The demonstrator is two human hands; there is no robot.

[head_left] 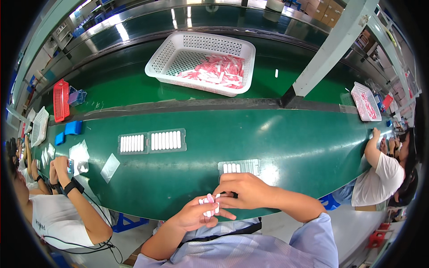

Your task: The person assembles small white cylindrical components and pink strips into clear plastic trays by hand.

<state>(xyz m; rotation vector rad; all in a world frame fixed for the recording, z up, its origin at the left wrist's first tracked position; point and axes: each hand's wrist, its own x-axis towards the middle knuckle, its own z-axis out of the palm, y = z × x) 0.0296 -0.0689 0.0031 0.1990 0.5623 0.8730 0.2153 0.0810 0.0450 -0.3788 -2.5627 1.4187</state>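
Note:
My left hand (195,215) is closed around a few small white and pink sticks (208,207), held low at the table's near edge. Beside it, my right hand (245,189) has its fingers bent in a pinch at a small white stick (217,196). The two hands almost touch, and the right fingers partly cover what lies between them. Just beyond my right hand is a clear plastic tray (251,165) with several white sticks at its left side; my hand hides its near part. Farther left, an opened clear case (148,143) holds white sticks in rows in both halves.
A white perforated basket (163,77) with pink and white pieces stands beyond the dark ledge (192,105). A metal post (328,49) rises at right. Clear sheets (110,168), blue boxes (73,127) and a red basket (60,100) lie left. People work on both sides.

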